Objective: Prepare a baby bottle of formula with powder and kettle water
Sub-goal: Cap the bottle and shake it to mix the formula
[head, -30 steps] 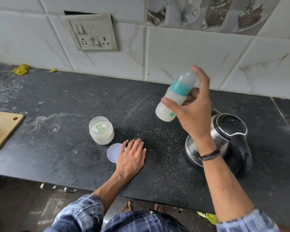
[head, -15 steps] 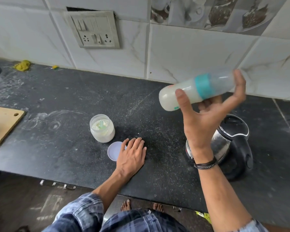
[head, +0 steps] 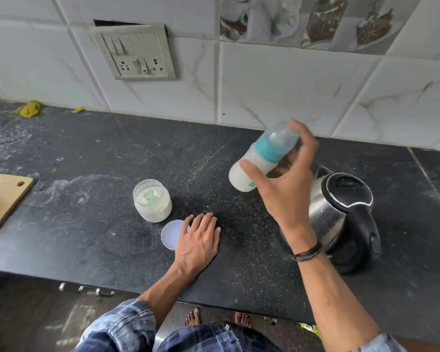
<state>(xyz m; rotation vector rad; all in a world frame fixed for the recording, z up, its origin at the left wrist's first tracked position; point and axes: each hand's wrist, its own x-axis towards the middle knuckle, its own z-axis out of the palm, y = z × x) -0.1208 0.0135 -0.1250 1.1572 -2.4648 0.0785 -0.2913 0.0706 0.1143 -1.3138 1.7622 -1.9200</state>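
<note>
The right hand (head: 287,191) hides part of the blurred bottle (head: 263,151).

White marble-look wall tiles (head: 277,80) rise behind a dark stone counter (head: 87,148).

Shiny steel kettle (head: 323,214), matt speckled stone counter (head: 112,158), wooden board (head: 3,196).

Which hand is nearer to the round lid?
Left. The left hand lies flat just right of the lid; the right hand holds the bottle up near the kettle.
</note>
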